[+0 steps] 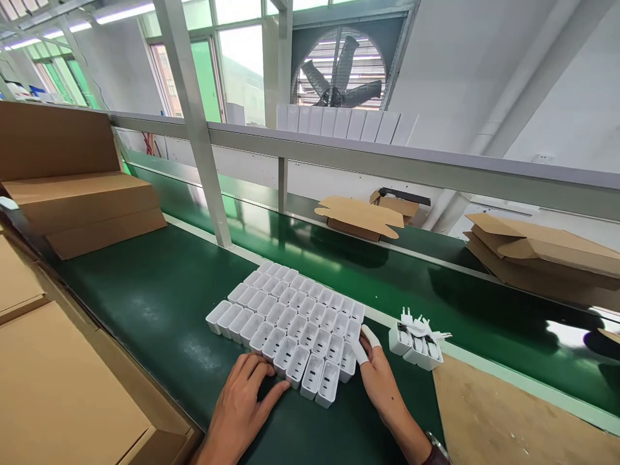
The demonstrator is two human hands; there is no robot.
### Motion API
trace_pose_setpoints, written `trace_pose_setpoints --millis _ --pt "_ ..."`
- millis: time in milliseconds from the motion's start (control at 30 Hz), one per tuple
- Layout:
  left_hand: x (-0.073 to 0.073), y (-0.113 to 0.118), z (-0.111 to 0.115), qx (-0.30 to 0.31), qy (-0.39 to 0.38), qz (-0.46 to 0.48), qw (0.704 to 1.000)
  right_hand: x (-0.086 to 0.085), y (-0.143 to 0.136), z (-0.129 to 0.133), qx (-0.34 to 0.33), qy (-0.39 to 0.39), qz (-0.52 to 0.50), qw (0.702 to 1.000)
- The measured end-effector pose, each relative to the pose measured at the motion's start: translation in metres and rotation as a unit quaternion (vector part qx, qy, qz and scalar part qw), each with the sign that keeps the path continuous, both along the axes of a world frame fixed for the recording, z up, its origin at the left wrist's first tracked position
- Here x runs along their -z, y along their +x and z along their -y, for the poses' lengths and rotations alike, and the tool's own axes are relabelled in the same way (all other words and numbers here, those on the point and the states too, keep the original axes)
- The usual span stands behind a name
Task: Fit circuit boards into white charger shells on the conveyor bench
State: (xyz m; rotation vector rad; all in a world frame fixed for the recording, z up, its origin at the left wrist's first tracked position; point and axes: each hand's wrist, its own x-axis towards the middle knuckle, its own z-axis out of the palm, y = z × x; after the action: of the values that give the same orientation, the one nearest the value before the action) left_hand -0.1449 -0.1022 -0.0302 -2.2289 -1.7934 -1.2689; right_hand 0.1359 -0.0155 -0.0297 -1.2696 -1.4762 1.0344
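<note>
Slotted white plastic housings (289, 323) stand open side up in close rows on the green surface (145, 303), presumably so neighbours support each other. My left hand (245, 397), loosely spread, touches the near edge; my right hand (379, 381), its white finger cots (372, 337) narrowly parted, meets the right end, apparently bracing the block from two sides. Neither hand encloses a housing. White plugs (417, 328) lie apart, to the right.

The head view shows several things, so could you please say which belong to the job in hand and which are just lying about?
Seem to belong:
white open cases in rows, with left hand and right hand at their edges
perhaps the white plugs, untouched, at right

Apparently lying about:
brown boxes at left
folded cardboard at far right
</note>
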Motion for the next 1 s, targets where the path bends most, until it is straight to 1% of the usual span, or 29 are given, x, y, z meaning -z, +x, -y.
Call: trace_pose_setpoints --millis 67,133,200,233,333,367,433,467,533,600,700,767,833,900,1000 --pt "-0.001 0.000 0.001 -0.002 0.009 -0.001 1.000 -0.001 -0.003 -0.001 0.004 -0.003 -0.007 1.000" --pt "-0.005 0.001 0.003 0.001 0.020 0.000 1.000 -0.002 -0.004 -0.003 0.033 -0.016 0.003 0.999" --pt "-0.010 0.004 0.006 0.020 0.041 -0.002 0.999 -0.003 -0.004 -0.005 0.054 -0.025 0.019 0.998" --pt "-0.013 0.006 0.007 0.035 0.051 -0.006 0.998 -0.004 -0.005 -0.007 0.053 -0.022 0.025 0.998" --pt "-0.023 0.015 0.010 0.091 0.064 -0.027 0.993 -0.004 -0.009 -0.012 0.024 0.016 0.025 0.999" --pt "-0.024 0.018 0.011 0.102 0.059 -0.031 0.993 -0.004 -0.010 -0.014 0.026 0.031 0.026 0.999" --pt "-0.025 0.021 0.012 0.104 0.058 -0.029 0.992 -0.004 -0.009 -0.017 0.047 0.061 0.041 0.996" --pt "-0.023 0.020 0.012 0.095 0.066 -0.023 0.993 -0.005 -0.008 -0.018 0.057 0.077 0.055 0.994" --pt "-0.017 0.014 0.011 0.057 0.089 -0.010 0.994 -0.014 -0.005 -0.022 0.058 0.104 0.089 0.989" --pt "-0.007 0.006 0.009 0.013 0.101 -0.001 0.995 -0.029 -0.005 -0.028 0.032 0.122 0.120 0.985" --pt "0.008 -0.005 0.004 -0.031 0.081 0.012 0.996 -0.055 -0.016 -0.044 -0.032 0.140 0.155 0.978" --pt "0.016 -0.009 0.002 -0.036 0.059 0.024 0.997 -0.068 -0.031 -0.061 -0.086 0.144 0.169 0.971" --pt "0.021 -0.011 0.000 -0.030 0.041 0.039 0.998 -0.075 -0.051 -0.083 -0.137 0.131 0.175 0.966" --pt "0.023 -0.011 0.000 -0.028 0.025 0.060 0.997 -0.077 -0.073 -0.107 -0.172 0.112 0.175 0.963" --pt "0.027 -0.009 0.001 -0.031 -0.011 0.087 0.996 -0.077 -0.110 -0.145 -0.201 0.091 0.177 0.959"
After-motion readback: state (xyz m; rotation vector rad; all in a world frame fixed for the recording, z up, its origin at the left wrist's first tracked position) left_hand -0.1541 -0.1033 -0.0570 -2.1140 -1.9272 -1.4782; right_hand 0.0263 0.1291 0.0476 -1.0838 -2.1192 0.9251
